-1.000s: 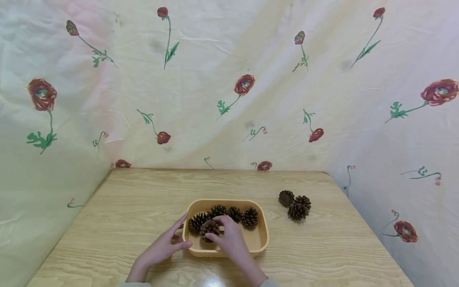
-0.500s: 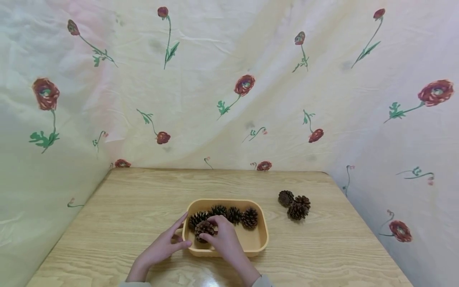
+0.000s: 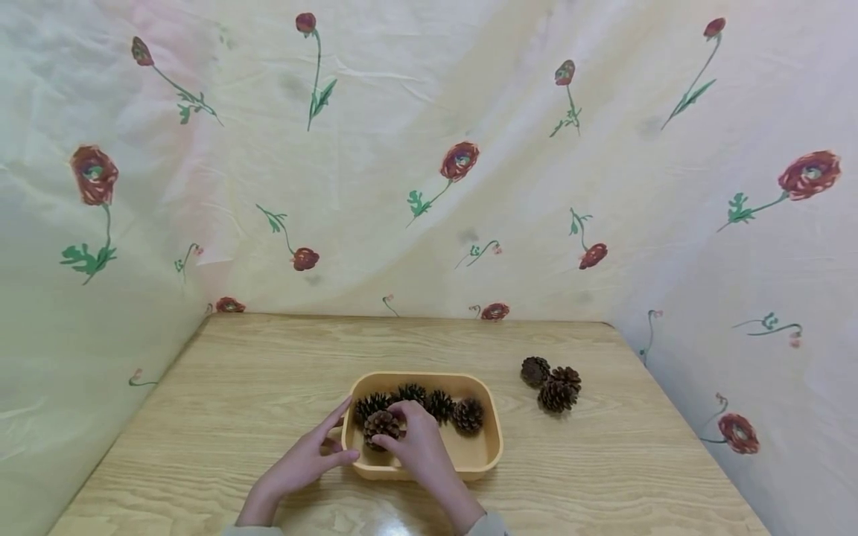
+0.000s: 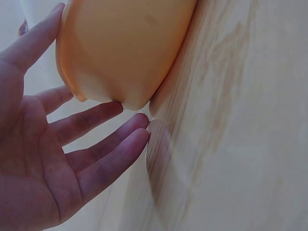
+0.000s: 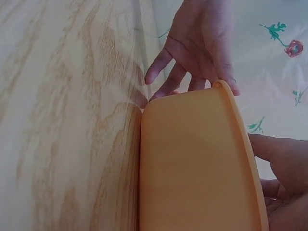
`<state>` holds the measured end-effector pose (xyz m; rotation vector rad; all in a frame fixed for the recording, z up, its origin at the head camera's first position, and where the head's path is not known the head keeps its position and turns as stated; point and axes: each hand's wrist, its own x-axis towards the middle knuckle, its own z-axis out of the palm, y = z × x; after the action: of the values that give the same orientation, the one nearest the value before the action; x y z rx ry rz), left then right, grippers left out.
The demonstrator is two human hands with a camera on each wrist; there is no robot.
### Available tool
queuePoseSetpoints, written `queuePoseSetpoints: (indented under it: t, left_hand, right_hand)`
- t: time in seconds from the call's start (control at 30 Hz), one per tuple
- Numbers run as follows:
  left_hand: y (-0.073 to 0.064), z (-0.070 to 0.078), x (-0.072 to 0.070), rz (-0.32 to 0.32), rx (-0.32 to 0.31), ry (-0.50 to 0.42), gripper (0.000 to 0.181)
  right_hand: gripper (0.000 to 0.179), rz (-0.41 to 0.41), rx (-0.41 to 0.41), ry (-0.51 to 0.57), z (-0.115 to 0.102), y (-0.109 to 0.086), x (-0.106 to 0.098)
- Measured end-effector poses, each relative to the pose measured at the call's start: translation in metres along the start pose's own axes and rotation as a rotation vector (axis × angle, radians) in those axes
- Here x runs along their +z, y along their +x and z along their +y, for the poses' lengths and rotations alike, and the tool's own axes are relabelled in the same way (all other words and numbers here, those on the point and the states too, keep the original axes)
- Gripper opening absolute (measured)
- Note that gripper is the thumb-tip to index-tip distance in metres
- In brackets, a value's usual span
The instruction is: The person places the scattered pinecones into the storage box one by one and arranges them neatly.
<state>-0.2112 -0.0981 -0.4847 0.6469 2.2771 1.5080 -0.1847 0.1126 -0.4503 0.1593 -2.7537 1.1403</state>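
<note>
A yellow-orange rectangular tub (image 3: 469, 452) stands on the table in the head view. My right hand (image 3: 427, 450) reaches over its near wall and pinches a brown pinecone (image 3: 380, 429) between thumb and fingers, low in the tub's left part. Behind it lie several other pinecones, one at the right end (image 3: 468, 415). Against the tub's left end, my left hand (image 3: 304, 458) rests with fingers spread and fairly straight. In the left wrist view the thumb and some fingertips touch the tub wall (image 4: 125, 43), while the lower fingers stand apart from it. The right wrist view hides the held pinecone.
Three loose pinecones (image 3: 556, 391) lie together on the wooden table (image 3: 268, 372), right of the tub. A floral cloth (image 3: 375, 149) hangs behind the table and along both sides.
My right hand has moved left with the pinecone, then stayed nearly still. The pinecone at the tub's right end has tipped slightly. My left hand has not moved.
</note>
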Motion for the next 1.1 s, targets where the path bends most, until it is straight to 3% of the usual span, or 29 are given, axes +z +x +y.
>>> queuePoseSetpoints:
  t: [0.3, 1.1]
  left_hand:
    - [0.0004, 0.0009, 0.001, -0.001, 0.004, -0.003, 0.088]
    - [0.001, 0.0029, 0.0037, -0.013, 0.011, 0.013, 0.088]
  right_hand:
    - [0.046, 0.011, 0.0, 0.01, 0.0004, -0.003, -0.0049]
    - [0.042, -0.14, -0.02, 0.009, -0.0085, -0.0045, -0.0006]
